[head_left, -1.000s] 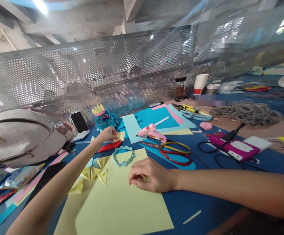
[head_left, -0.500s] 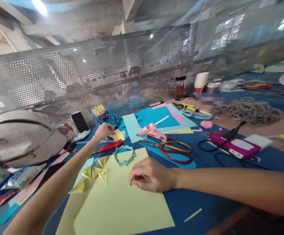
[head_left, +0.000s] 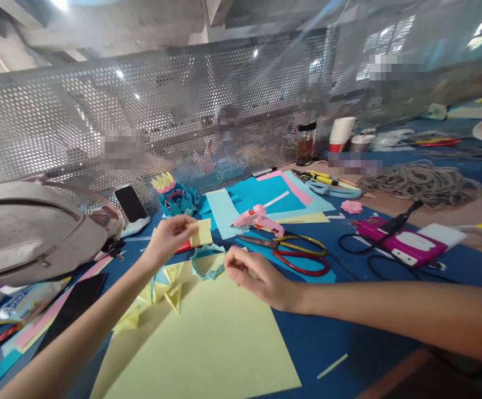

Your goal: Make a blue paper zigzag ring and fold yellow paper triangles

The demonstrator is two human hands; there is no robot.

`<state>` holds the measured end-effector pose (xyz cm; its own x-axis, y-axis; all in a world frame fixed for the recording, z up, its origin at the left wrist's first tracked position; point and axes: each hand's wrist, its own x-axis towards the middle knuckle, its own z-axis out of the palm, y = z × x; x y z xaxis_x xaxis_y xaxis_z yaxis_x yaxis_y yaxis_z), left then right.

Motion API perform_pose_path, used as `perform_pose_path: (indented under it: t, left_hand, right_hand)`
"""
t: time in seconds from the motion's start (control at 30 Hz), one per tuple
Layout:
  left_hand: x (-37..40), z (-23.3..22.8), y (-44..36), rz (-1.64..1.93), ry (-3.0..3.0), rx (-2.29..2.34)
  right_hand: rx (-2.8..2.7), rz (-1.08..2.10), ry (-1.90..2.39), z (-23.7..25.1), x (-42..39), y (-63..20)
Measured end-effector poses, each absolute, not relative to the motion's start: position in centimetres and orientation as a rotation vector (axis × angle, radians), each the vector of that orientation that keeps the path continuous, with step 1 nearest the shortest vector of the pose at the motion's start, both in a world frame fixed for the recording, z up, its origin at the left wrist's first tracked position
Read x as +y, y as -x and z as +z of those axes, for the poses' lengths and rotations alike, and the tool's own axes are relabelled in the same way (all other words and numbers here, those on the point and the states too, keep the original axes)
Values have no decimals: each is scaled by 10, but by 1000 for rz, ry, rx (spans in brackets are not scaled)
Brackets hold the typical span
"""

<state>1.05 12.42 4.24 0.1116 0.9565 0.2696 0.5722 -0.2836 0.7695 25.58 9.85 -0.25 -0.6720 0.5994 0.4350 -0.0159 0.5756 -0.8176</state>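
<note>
My left hand (head_left: 166, 237) holds a small yellow paper square (head_left: 201, 233) up above the table. My right hand (head_left: 257, 277) is raised close to it, fingers pinched on a small folded yellow piece that is mostly hidden. Below them lie a large yellow sheet (head_left: 208, 343), a teal folded paper ring (head_left: 208, 265) and several folded yellow triangles (head_left: 168, 285). A red-handled cutter (head_left: 183, 247) is partly hidden behind my left hand.
Red and yellow scissors (head_left: 299, 255) and a pink glue gun (head_left: 257, 219) lie just beyond. A paper crown flower (head_left: 174, 197), a phone (head_left: 129, 203) and a beige bag (head_left: 37, 227) stand at left. A pink case (head_left: 399, 244), grey cord (head_left: 424, 183), cups (head_left: 341, 133) and a jar (head_left: 305, 144) sit at right.
My left hand has picked the yellow square off the table and drawn it back toward me. My right hand has lifted from the sheet and moved up toward it.
</note>
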Motion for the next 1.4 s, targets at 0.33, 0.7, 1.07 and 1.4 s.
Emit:
perform_pose_path:
  t: [0.33,0.7,1.07,1.4]
  left_hand:
    - [36,18,-37,919,-1743,1377]
    - [-5,-2,-43,767,-1912,1447]
    - [-12,-9,-37,848,-2171,1490]
    - [-15,-16,-31,886,-2334,1314]
  right_hand:
    - [-2343,954,517,-13,107,-245]
    - [-2610,767,182,-14,105,-244]
    - [-2661,542,109,-12,104,-246]
    - [-2685,543,47,-8,101,-248]
